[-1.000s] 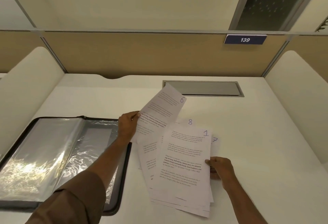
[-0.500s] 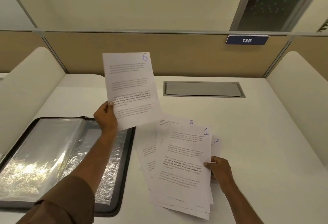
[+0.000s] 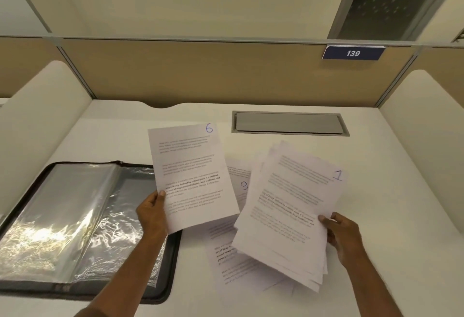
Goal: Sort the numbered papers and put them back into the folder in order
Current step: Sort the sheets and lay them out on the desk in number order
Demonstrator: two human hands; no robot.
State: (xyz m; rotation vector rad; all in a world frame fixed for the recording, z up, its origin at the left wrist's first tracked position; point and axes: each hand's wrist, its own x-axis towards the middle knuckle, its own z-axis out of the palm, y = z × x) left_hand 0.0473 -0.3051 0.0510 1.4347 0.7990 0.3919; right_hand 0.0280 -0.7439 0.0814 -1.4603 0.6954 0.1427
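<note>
White sheet 6 [image 3: 192, 178] pinched in left hand [image 3: 150, 212], stack topped by sheet 1 [image 3: 288, 213] gripped in right hand [image 3: 344, 236]; park 6 at 12 o'clock, folder [image 3: 82, 221] open at 9, keep numbered corners visible.

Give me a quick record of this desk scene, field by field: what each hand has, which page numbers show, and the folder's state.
left hand: holds the sheet marked 6 by its lower left edge
right hand: grips a stack of sheets, page 1 on top
desk: loose sheet marked 9 lying between the held papers
folder: open, clear sleeves showing, left of the papers
numbers readable: 6, 1, 9
</note>
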